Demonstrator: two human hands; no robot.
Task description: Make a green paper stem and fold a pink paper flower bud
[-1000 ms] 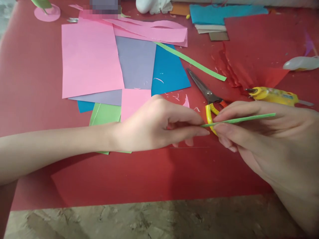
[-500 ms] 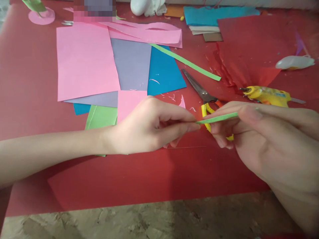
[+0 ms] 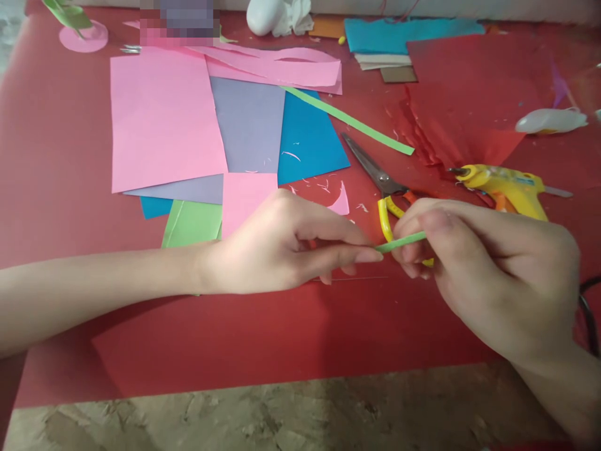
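Note:
A short, narrow green strip (image 3: 402, 242) stretches between my two hands above the red table. My left hand (image 3: 286, 250) pinches its left end between thumb and fingertips. The other end disappears under the thumb of my right hand (image 3: 498, 275), whose fingers are curled closed around it. Behind my right fingers lie scissors (image 3: 385, 181) with yellow handles, partly covered by that hand. Past them, a longer flat green paper strip (image 3: 359, 125) slants across the table. Under and beyond my left hand are a pink sheet (image 3: 164, 125), a green sheet (image 3: 195, 222) and a blue sheet (image 3: 312, 144).
A yellow glue gun (image 3: 504, 181) lies just beyond my right hand. Pink strips (image 3: 300, 66) rest at the back, near folded turquoise material (image 3: 404, 34). Red sheer material (image 3: 479, 88) and a white bottle-like object (image 3: 551, 120) are at the back right. The table edge (image 3: 235, 389) runs along the front.
My right hand has curled its previously stretched fingers and moved slightly left along the green strip, so less of it shows. My left hand keeps its pinch, slightly lower.

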